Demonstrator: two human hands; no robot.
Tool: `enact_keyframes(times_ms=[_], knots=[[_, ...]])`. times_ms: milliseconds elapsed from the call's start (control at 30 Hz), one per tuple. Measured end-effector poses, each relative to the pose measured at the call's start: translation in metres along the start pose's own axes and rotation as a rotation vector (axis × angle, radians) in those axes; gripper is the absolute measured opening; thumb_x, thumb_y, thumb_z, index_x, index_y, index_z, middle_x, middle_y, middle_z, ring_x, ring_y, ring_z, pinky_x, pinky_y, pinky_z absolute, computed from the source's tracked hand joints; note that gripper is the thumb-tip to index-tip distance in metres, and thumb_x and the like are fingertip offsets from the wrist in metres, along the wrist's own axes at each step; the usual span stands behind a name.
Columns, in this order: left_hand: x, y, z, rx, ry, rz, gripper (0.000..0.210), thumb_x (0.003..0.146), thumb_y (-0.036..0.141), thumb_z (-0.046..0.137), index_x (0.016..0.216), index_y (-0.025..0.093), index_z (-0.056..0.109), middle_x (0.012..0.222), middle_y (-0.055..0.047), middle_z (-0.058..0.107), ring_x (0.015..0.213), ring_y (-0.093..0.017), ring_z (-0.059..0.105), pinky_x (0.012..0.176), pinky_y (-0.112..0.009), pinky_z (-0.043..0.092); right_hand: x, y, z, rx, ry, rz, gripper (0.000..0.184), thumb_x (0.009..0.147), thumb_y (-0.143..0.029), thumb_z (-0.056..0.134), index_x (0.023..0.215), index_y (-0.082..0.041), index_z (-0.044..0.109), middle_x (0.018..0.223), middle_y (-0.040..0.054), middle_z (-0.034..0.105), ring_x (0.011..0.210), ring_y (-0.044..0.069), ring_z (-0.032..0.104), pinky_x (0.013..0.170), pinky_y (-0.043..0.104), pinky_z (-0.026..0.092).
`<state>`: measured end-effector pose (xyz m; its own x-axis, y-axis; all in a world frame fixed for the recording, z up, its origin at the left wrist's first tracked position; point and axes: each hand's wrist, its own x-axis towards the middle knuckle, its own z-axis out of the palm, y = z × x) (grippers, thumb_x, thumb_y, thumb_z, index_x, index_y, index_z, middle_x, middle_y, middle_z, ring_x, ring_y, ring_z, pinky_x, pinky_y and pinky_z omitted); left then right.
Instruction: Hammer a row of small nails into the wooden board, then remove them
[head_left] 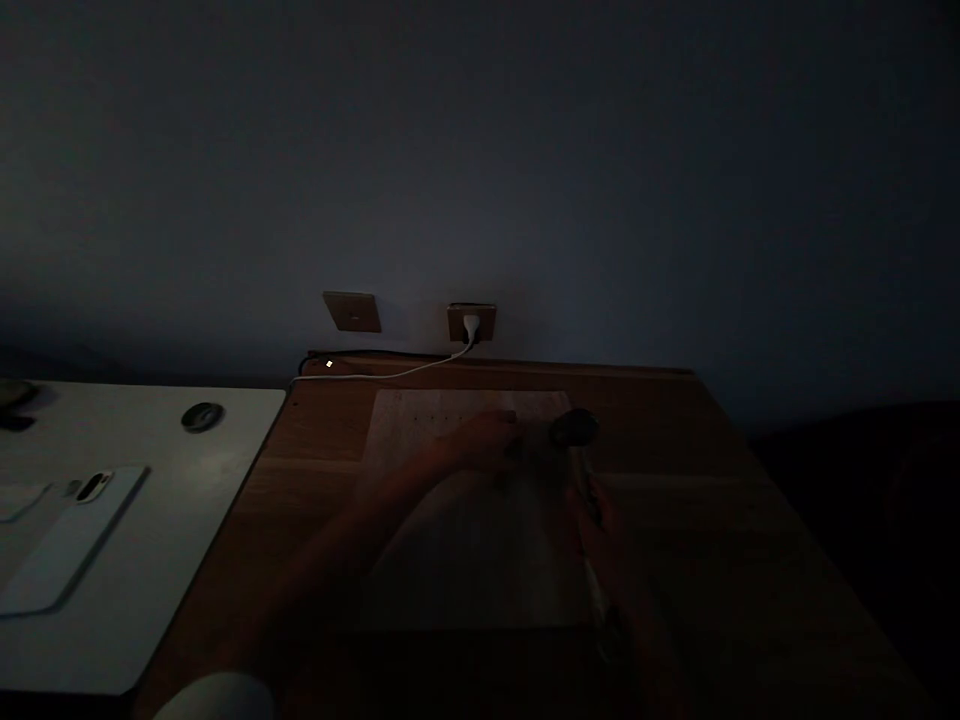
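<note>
Nearest, short of the pale board (pixel 465 570) and off to its left, a light sleeve (pixel 217 697) shows. By the board's right edge, the right hand (pixel 600 520) is closed round the handle of a hammer (pixel 574 428), whose head is at or above the board's far right corner. Over the board's far half is the left hand (pixel 484 440), fingers partly curled; whether they pinch anything is too dark to tell. With those fingers near the hammer head, a stray swing could catch them, poor light being the likeliest cause. The hammer looks dark and rounded at the head, its handle long, straight and paler. Small dark marks (pixel 431 418) dot the board's far left. Beyond the board, a white cable (pixel 390 375) runs to a plug (pixel 471 324) in a wall socket (pixel 489 318).
</note>
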<state>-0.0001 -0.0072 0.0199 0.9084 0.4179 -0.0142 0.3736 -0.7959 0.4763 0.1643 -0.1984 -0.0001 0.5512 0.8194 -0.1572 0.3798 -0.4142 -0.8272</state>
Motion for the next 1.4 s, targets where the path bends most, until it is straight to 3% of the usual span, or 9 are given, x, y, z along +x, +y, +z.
enact_keyframes(times_ms=[133, 300, 467, 533, 633, 733, 867, 1200, 1400], knots=[[-0.011, 0.007, 0.001, 0.071, -0.04, 0.012, 0.023, 0.085, 0.032, 0.069, 0.102, 0.017, 0.069, 0.105, -0.01, 0.066, 0.089, -0.024, 0.066, 0.078, -0.031, 0.051, -0.002, 0.003, 0.001, -0.016, -0.014, 0.075, 0.068, 0.084, -0.068, 0.054, 0.128, -0.018, 0.067, 0.082, 0.0069, 0.072, 0.078, 0.028, 0.069, 0.065, 0.037, 0.052], [-0.01, 0.016, 0.003, 0.036, -0.012, 0.001, 0.022, 0.086, 0.027, 0.066, 0.106, 0.019, 0.07, 0.106, -0.01, 0.066, 0.092, -0.025, 0.066, 0.08, -0.031, 0.051, -0.001, 0.006, 0.001, 0.004, 0.004, 0.047, 0.068, 0.082, -0.068, 0.056, 0.125, -0.017, 0.069, 0.103, 0.0122, 0.074, 0.096, 0.031, 0.069, 0.077, 0.04, 0.055], [-0.008, 0.017, 0.006, -0.136, 0.046, 0.046, 0.017, 0.08, 0.016, 0.064, 0.096, 0.019, 0.069, 0.094, -0.005, 0.07, 0.085, -0.021, 0.067, 0.077, -0.028, 0.05, -0.002, 0.009, 0.0, 0.022, -0.046, 0.096, 0.069, 0.083, -0.07, 0.053, 0.126, -0.018, 0.068, 0.08, 0.0061, 0.071, 0.072, 0.026, 0.068, 0.061, 0.037, 0.053], [-0.004, 0.012, 0.008, -0.264, 0.108, -0.009, 0.018, 0.08, 0.013, 0.063, 0.096, 0.019, 0.069, 0.09, -0.002, 0.072, 0.08, -0.018, 0.067, 0.075, -0.026, 0.05, -0.003, 0.008, 0.0, 0.039, -0.045, 0.091, 0.068, 0.084, -0.069, 0.054, 0.127, -0.019, 0.067, 0.071, 0.0031, 0.068, 0.064, 0.025, 0.065, 0.057, 0.036, 0.051], [0.006, -0.001, 0.01, -0.385, 0.308, -0.169, 0.027, 0.08, 0.01, 0.062, 0.105, 0.018, 0.068, 0.096, -0.002, 0.074, 0.085, -0.016, 0.068, 0.079, -0.024, 0.052, -0.004, 0.005, 0.0, 0.063, -0.05, 0.105, 0.069, 0.083, -0.068, 0.055, 0.131, -0.02, 0.065, 0.066, 0.0008, 0.065, 0.058, 0.023, 0.063, 0.054, 0.034, 0.05], [0.018, -0.012, 0.012, -0.36, 0.434, -0.272, 0.026, 0.081, 0.007, 0.06, 0.103, 0.016, 0.07, 0.1, -0.005, 0.076, 0.09, -0.017, 0.069, 0.085, -0.026, 0.053, -0.003, 0.003, 0.0, 0.055, -0.027, 0.102, 0.069, 0.082, -0.067, 0.057, 0.13, -0.019, 0.066, 0.076, 0.0038, 0.071, 0.068, 0.025, 0.067, 0.059, 0.035, 0.052], [0.022, -0.019, 0.018, -0.266, 0.424, -0.231, 0.023, 0.083, 0.01, 0.06, 0.101, 0.018, 0.072, 0.102, -0.006, 0.076, 0.095, -0.019, 0.07, 0.09, -0.03, 0.053, -0.002, 0.005, 0.001, 0.043, -0.001, 0.067, 0.066, 0.082, -0.068, 0.056, 0.125, -0.018, 0.067, 0.092, 0.0071, 0.074, 0.086, 0.028, 0.069, 0.069, 0.036, 0.054], [0.017, -0.021, 0.024, -0.166, 0.409, -0.201, 0.028, 0.083, 0.009, 0.059, 0.106, 0.017, 0.073, 0.102, -0.007, 0.074, 0.096, -0.021, 0.067, 0.091, -0.031, 0.052, -0.005, 0.0, -0.003, 0.063, -0.092, 0.122, 0.068, 0.084, -0.069, 0.054, 0.125, -0.016, 0.064, 0.069, 0.001, 0.065, 0.062, 0.023, 0.062, 0.054, 0.032, 0.047], [0.02, -0.024, 0.028, -0.158, 0.468, -0.171, 0.022, 0.084, 0.012, 0.061, 0.1, 0.017, 0.074, 0.101, -0.008, 0.072, 0.097, -0.021, 0.066, 0.089, -0.031, 0.052, -0.003, 0.005, 0.001, 0.079, -0.088, 0.115, 0.07, 0.083, -0.071, 0.055, 0.126, -0.016, 0.064, 0.081, 0.005, 0.07, 0.067, 0.023, 0.064, 0.056, 0.032, 0.048]])
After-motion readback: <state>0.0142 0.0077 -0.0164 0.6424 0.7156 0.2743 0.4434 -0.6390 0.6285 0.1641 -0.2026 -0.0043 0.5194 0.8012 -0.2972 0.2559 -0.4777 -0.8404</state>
